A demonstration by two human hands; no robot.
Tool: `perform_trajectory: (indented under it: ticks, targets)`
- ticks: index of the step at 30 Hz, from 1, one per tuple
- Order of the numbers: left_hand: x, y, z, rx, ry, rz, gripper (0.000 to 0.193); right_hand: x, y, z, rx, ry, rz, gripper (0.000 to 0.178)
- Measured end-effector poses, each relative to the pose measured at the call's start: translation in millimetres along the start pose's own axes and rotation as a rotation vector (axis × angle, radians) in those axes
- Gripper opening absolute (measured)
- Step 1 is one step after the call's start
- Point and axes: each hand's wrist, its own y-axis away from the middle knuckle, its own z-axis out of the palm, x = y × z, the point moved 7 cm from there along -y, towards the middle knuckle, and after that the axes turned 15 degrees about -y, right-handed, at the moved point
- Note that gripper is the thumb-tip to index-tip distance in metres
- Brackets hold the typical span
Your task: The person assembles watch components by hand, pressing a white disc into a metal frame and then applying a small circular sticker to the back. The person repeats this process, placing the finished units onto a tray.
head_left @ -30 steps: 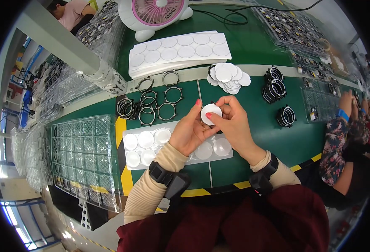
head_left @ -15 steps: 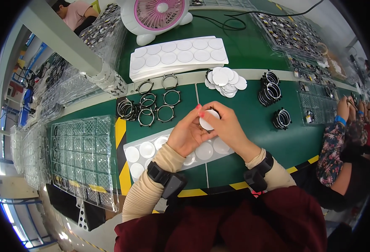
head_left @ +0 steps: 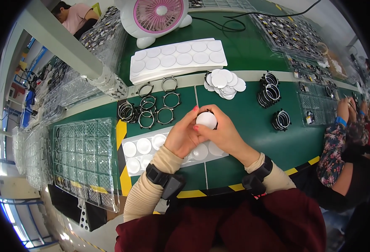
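Observation:
Both my hands meet over the near part of the green table, closed around a black watch-case ring with a white round sticker (head_left: pixel 207 120) lying across its opening. My left hand (head_left: pixel 181 136) supports it from the left with curled fingers. On the right, the fingers of my right hand (head_left: pixel 229 136) wrap the far rim, and its thumb rests at the sticker's near edge. Most of the ring is hidden by the sticker and fingers. Below my hands lies a sheet of white round stickers (head_left: pixel 144 146), partly covered by my wrists.
Loose black rings (head_left: pixel 165 115) lie left, with ring stacks (head_left: pixel 269 93) at right. White discs (head_left: pixel 224 80) are heaped beyond my hands, before a pile of sticker sheets (head_left: pixel 172 69) and a pink-white fan (head_left: pixel 159 14). Clear trays (head_left: pixel 84 147) stand far left. A co-worker's arm (head_left: pixel 334 147) is at right.
The ring and white sticker have turned to face up more and moved slightly nearer. My right thumb has shifted to the sticker's near edge. The sticker sheet sits slightly further left.

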Motion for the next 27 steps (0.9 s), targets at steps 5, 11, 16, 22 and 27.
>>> perform_trajectory:
  ticks: [5, 11, 16, 22, 27]
  targets:
    - [9.5, 1.6, 5.7, -0.090, -0.026, 0.040, 0.032, -8.5, -0.2, 0.7, 0.027, -0.221, -0.046, 0.026]
    - [-1.9, -0.1, -1.4, -0.032, -0.033, 0.006, 0.033, 9.5, -0.4, -3.6, -0.001, -0.101, 0.114, 0.030]
    - [4.4, -0.1, -2.7, -0.051, -0.074, 0.047, 0.034, -2.4, 3.1, 2.7, 0.008, -0.127, -0.039, 0.032]
    - [5.6, 0.4, 3.1, -0.043, 0.020, 0.059, 0.033, -0.9, -1.5, -12.1, 0.052, -0.249, -0.036, 0.037]
    - [4.5, -4.7, 1.7, -0.003, 0.036, 0.066, 0.028, -18.4, 0.9, -17.8, 0.184, 0.151, -0.208, 0.033]
